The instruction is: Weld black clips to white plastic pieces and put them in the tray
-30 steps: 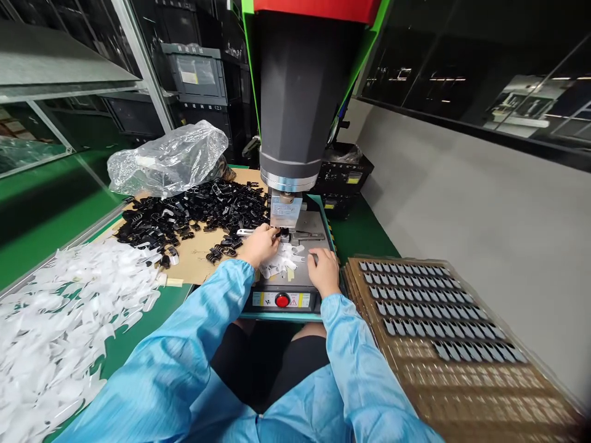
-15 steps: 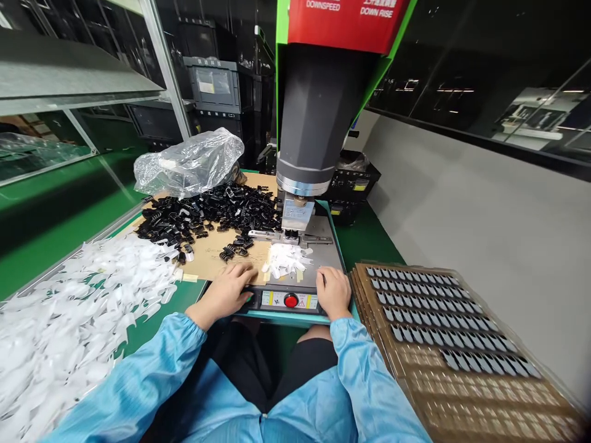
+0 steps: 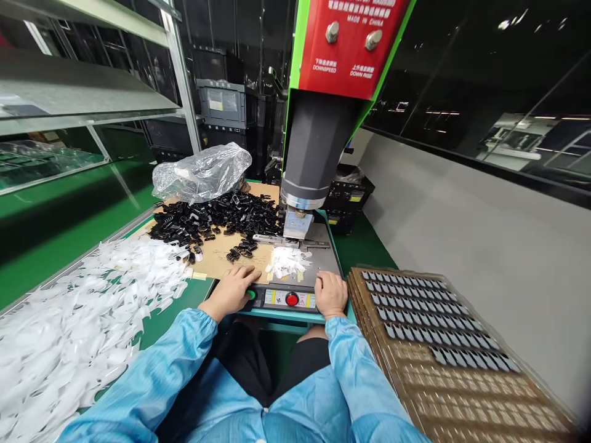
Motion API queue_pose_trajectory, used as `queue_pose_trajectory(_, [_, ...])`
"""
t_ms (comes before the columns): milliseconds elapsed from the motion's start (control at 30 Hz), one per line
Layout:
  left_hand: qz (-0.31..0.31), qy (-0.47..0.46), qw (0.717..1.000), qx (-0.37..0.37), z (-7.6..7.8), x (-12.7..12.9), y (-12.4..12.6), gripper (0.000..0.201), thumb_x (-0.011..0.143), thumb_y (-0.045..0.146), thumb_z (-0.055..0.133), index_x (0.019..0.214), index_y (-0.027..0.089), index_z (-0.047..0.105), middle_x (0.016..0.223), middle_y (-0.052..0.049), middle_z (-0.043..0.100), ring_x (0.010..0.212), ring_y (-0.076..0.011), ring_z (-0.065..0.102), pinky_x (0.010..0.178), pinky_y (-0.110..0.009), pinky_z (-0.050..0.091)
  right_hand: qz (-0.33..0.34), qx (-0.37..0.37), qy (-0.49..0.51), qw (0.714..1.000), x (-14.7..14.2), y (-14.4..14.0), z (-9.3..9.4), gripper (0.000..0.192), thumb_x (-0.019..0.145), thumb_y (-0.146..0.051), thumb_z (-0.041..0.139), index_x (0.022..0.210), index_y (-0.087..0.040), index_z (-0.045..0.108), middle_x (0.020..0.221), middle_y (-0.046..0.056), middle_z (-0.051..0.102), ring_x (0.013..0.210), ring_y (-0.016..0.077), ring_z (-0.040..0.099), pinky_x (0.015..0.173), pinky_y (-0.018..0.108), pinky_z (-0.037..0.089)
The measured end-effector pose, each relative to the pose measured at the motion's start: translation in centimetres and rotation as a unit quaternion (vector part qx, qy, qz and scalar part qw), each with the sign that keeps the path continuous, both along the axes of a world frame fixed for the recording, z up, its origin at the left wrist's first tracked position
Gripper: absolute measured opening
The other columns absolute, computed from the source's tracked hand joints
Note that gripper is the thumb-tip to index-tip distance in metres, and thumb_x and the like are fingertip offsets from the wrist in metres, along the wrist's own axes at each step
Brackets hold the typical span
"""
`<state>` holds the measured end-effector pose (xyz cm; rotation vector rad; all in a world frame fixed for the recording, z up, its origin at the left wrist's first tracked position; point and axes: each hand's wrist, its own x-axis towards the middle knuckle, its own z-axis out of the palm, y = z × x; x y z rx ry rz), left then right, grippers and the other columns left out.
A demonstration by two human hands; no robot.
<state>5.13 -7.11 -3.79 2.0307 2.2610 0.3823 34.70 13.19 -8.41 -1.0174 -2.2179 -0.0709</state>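
Green button [image 3: 250,295] under left hand [image 3: 232,291]; right hand [image 3: 330,294] at panel edge [image 3: 281,312]

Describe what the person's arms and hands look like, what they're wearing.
Both arms are covered by long, light blue sleeves of a smooth, slightly shiny smock, gathered with elastic at the wrists. The left hand and right hand are bare: no gloves, and no rings or watch that show.

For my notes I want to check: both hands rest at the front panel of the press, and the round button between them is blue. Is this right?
Not quite. In the head view the left hand and right hand do rest at the grey front panel, but the round button between them is red.
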Motion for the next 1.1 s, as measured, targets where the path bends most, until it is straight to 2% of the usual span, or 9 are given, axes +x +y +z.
queue_pose_trajectory(167, [0.017, 0.023, 1.000, -0.002, 0.3, 0.8, 0.0, 0.071, 0.087, 0.034, 0.074, 0.156, 0.031, 0.054, 0.160, -0.014, 0.052, 0.143, -0.0398, 0.048, 0.116, -0.055, 0.042, -0.018, -0.008, -0.030, 0.999, -0.2, -0.3, 1.1, 0.020, 0.100, -0.030, 0.053, 0.112, -0.023, 0.068, 0.119, 0.010, 0.071, 0.108, 0.0288, 0.055, 0.093, 0.041, 0.037])
queue_pose_trajectory(333, [0.004, 0.047, 0.999, -0.016, 0.7, 1.2, -0.1, 0.075, 0.088, 0.038, 0.074, 0.159, 0.028, 0.050, 0.163, -0.015, 0.049, 0.145, -0.0403, 0.047, 0.117, -0.054, 0.041, -0.021, -0.018, -0.048, 0.998, -0.3, -0.3, 1.8, 0.019, 0.100, -0.028, 0.054, 0.114, -0.024, 0.066, 0.121, 0.010, 0.070, 0.110, 0.0294, 0.053, 0.093, 0.041, 0.036])
queue_pose_trajectory(600, [0.012, 0.031, 0.999, -0.009, 0.2, 1.0, 0.0, 0.078, 0.088, 0.042, 0.076, 0.160, 0.029, 0.049, 0.165, -0.016, 0.047, 0.147, -0.0405, 0.045, 0.120, -0.054, 0.037, -0.019, -0.037, -0.070, 0.997, -0.4, -0.3, 2.2, 0.022, 0.102, -0.030, 0.051, 0.117, -0.024, 0.065, 0.125, 0.010, 0.068, 0.115, 0.0298, 0.052, 0.097, 0.043, 0.036])
queue_pose_trajectory(933, [0.000, 0.025, 1.000, -0.004, 0.6, 1.0, 0.2, 0.072, 0.093, 0.047, 0.068, 0.158, 0.022, 0.050, 0.160, -0.019, 0.050, 0.142, -0.0402, 0.047, 0.116, -0.052, 0.039, -0.018, -0.125, -0.105, 0.986, -0.2, 0.1, 2.9, 0.029, 0.105, -0.037, 0.045, 0.125, -0.026, 0.063, 0.137, 0.011, 0.063, 0.124, 0.0308, 0.050, 0.103, 0.045, 0.037])
queue_pose_trajectory(1100, [0.001, 0.014, 1.000, 0.007, 0.5, 1.0, 0.2, 0.069, 0.094, 0.049, 0.065, 0.156, 0.021, 0.054, 0.156, -0.020, 0.053, 0.139, -0.0416, 0.048, 0.114, -0.053, 0.040, -0.031, -0.167, -0.109, 0.980, -0.4, 0.1, 3.6, 0.029, 0.102, -0.035, 0.050, 0.126, -0.026, 0.064, 0.139, 0.011, 0.062, 0.126, 0.0318, 0.050, 0.105, 0.047, 0.038])
